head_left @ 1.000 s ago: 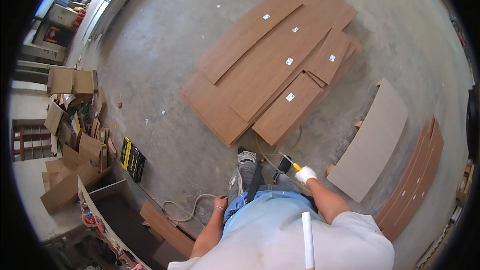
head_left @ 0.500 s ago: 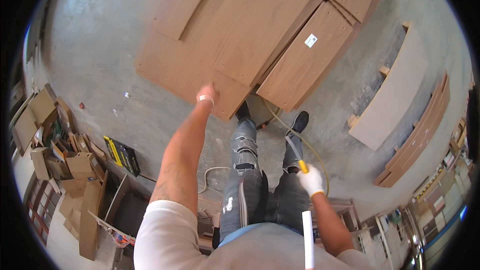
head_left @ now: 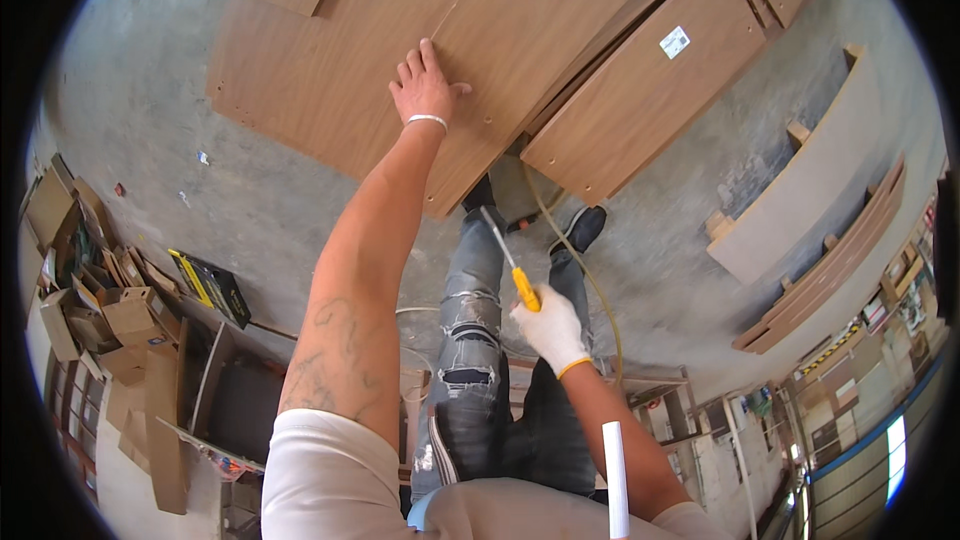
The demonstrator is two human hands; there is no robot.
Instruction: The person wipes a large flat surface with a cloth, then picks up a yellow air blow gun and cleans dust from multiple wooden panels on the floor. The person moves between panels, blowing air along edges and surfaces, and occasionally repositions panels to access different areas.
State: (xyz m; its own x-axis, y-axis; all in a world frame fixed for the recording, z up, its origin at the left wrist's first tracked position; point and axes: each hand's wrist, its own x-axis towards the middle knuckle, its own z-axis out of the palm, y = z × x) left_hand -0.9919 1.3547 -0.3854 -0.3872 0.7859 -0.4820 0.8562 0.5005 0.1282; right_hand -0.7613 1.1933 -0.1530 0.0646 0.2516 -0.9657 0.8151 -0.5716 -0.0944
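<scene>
My bare left hand [head_left: 424, 90], with a white band at the wrist, is open over a large brown wood panel [head_left: 310, 110]. Its fingers are spread and seem to rest on the surface. In a white work glove, my right hand [head_left: 553, 325] is closed around the yellow handle of a hand tool [head_left: 524, 288]. The tool's long, slim grey metal shaft points up and left over my leg; its exact kind is unclear. To the right lies a narrower brown panel [head_left: 645, 90] with small holes and a white label.
A yellowish hose [head_left: 592, 285] runs past my right shoe [head_left: 583, 230]. Curved panels [head_left: 800, 195] rest on wooden blocks at the right. Cardboard scraps [head_left: 125, 325] are heaped at the left, near a black and yellow box [head_left: 210, 287].
My left hand has moved forward over the panel and its fingers have spread. My right hand has brought the yellow-handled tool up and inward. The view has shifted.
</scene>
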